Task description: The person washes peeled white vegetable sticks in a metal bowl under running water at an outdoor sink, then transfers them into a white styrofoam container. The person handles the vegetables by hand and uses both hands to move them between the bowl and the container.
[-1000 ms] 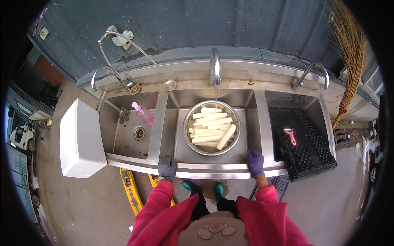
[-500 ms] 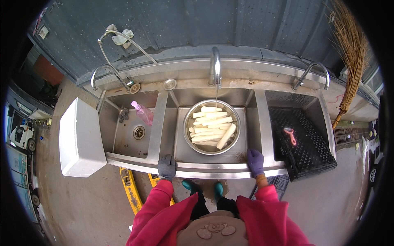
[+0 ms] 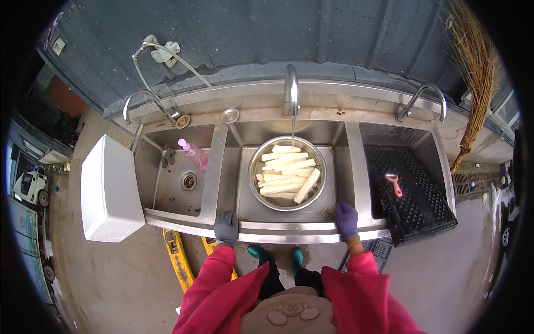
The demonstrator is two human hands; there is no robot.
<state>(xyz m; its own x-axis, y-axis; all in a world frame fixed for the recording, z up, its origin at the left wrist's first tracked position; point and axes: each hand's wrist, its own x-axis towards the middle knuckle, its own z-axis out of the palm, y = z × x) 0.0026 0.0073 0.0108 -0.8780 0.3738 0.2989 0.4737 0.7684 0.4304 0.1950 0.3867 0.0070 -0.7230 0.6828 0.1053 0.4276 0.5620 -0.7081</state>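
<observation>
My left hand (image 3: pixel 227 227), in a grey glove, rests on the front edge (image 3: pixel 286 230) of a steel sink, its fingers curled over it. Further right, my right hand (image 3: pixel 346 221), in a purple glove, grips the same edge. Between and beyond them, a round metal basin (image 3: pixel 287 208) stands in the middle sink compartment. Several peeled, long, cream-white vegetable sticks (image 3: pixel 295 166) lie in water inside it; their exact kind is unclear. A thin stream runs into the basin from the middle faucet (image 3: pixel 291 92). Neither hand touches the basin.
The left compartment holds a pink bottle (image 3: pixel 194 155). A black plastic crate (image 3: pixel 420 192) with a pink peeler (image 3: pixel 395 186) leans in the right one. A white foam box (image 3: pixel 111 189) stands at the left end, a twig broom (image 3: pixel 477 89) at the right. Yellow forks (image 3: pixel 178 259) lie below.
</observation>
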